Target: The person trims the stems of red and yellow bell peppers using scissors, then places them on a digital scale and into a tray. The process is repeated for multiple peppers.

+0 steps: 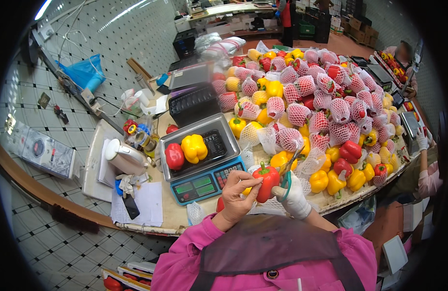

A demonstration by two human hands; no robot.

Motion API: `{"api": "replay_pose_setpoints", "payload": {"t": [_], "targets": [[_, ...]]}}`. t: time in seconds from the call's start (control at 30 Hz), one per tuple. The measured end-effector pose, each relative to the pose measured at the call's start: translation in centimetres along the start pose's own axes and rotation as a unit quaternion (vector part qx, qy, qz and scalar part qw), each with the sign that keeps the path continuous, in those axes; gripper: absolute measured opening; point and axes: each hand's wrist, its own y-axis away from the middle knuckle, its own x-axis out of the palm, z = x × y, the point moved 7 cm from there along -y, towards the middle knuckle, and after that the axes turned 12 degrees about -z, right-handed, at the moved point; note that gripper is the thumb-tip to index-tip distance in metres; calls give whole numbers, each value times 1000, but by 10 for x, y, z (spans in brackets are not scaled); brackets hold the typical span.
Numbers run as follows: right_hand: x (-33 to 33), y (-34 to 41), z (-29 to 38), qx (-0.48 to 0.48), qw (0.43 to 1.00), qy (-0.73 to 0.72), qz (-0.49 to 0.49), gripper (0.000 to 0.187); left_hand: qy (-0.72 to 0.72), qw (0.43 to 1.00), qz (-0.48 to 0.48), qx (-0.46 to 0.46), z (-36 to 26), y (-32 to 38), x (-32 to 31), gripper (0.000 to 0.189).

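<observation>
Between my two hands is a red bell pepper (266,184) with a green stem, upright in front of my chest. My bare left hand (238,194) pinches its left side with the fingertips. My right hand (296,198), in a white glove, holds scissors (286,182) with green handles, blades pointing up and away, close beside the pepper. To the left, a digital scale (209,180) with a metal pan carries a black plastic tray (213,143), a yellow bell pepper (194,148) and a red bell pepper (174,156). Loose yellow peppers (318,181) lie right of my glove.
A large heap of peppers in foam nets (320,122) covers the table beyond. Black trays (194,103) are stacked behind the scale. At left stand an electric kettle (125,156), papers (151,203) and a phone (130,206). A co-worker's gloved hand (422,139) is at far right.
</observation>
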Motion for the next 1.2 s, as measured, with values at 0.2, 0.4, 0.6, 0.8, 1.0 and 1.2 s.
{"api": "replay_pose_setpoints", "payload": {"t": [0.2, 0.4, 0.6, 0.8, 1.0, 1.2], "targets": [[0, -3, -12, 49, 996, -76, 11, 63, -75, 993, 17, 90, -16, -2, 4, 20], [-2, -3, -6, 36, 998, -59, 11, 61, -58, 996, 46, 39, -13, -4, 7, 15], [-5, -5, -9, 49, 995, -86, 20, 62, -51, 996, 67, -16, 0, 4, 10, 6], [-14, -17, -6, 50, 969, -235, 63, 57, -230, 959, 160, -39, 44, 26, -1, 15], [-29, -15, -4, 100, 964, -241, 48, 57, -89, 942, 264, -190, 73, 62, 7, 57], [-25, -17, -15, 23, 992, -119, 14, 52, 285, 814, 177, -474, 77, 57, 22, 88]]}}
